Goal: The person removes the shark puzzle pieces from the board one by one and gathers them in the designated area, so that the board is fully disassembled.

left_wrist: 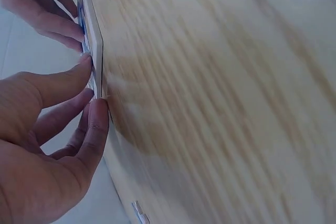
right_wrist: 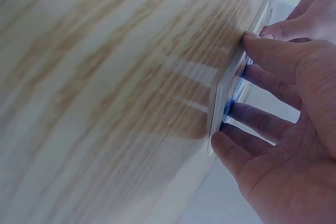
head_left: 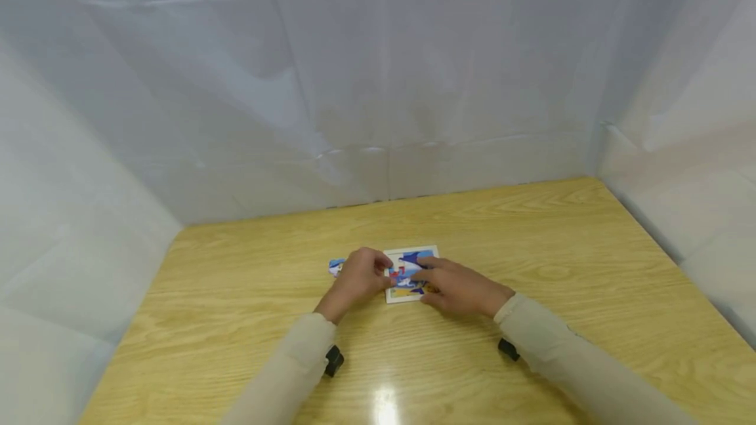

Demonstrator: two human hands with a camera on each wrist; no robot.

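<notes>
1. A square puzzle board [head_left: 411,275] lies flat near the middle of the counter [head_left: 531,235]. It is thin, with a white border and a picture in blue, red and yellow; from the wrist views it shows as a slim white-edged slab [left_wrist: 97,72] [right_wrist: 223,100].
2. The left hand [head_left: 357,279] sits at the board's left edge. Its fingers are bent over that edge, and the left wrist view shows a fingertip and the thumb [left_wrist: 97,124] touching the thin edge of the board. Whether it truly grips the board or only touches it cannot be told.
3. The right hand [head_left: 457,287] lies at the board's right side, fingers fairly straight and spread, reaching across the picture. In the right wrist view the thumb [right_wrist: 231,153] presses the board's near edge, while the other fingers lie over its printed face.
4. One loose puzzle piece [head_left: 336,267], blue and white, lies on the counter just left of the left hand, apart from the board.
5. The counter is light wood with a bold grain and a glossy finish that catches a bright reflection near the front.
6. Both arms wear pale beige sleeves [head_left: 567,359], each with one small black device [head_left: 333,360] at the wrist.
7. White wrinkled sheeting [head_left: 378,84] walls in the counter on three sides.
</notes>
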